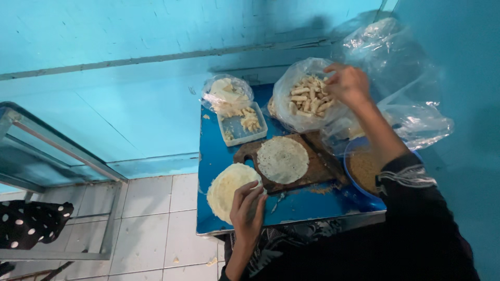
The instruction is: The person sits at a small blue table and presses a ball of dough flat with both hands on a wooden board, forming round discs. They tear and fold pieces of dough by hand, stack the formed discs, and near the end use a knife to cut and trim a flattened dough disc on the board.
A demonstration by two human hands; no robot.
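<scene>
- The right hand (348, 83) reached into a clear plastic bag (291, 112) of pale rolled pieces (311, 96), its fingers curled down among them; whether it had pinched one up I could not tell.
- The left hand (248, 207) lay flat, fingers spread and loose, on the near edge of a stack of thin round wrappers (225, 186), pressing on it rather than gripping.
- Just beyond that left hand sat a dark wooden board (317, 165) with a single speckled round wrapper (283, 159) laid flat on it.
- Beneath the right forearm stood a blue bowl (350, 151) holding brown crumbs (363, 167).
- Left of the bag of rolls was a shallow rectangular tray (259, 131) with a few pale scraps in it, and behind that a smaller knotted plastic bag (227, 93) of pale sheets.
- Further right of the reaching hand, more crumpled clear plastic (411, 99) was heaped against the turquoise wall.
- Everything rested on a small blue table (219, 156) over a white tiled floor (151, 224).
</scene>
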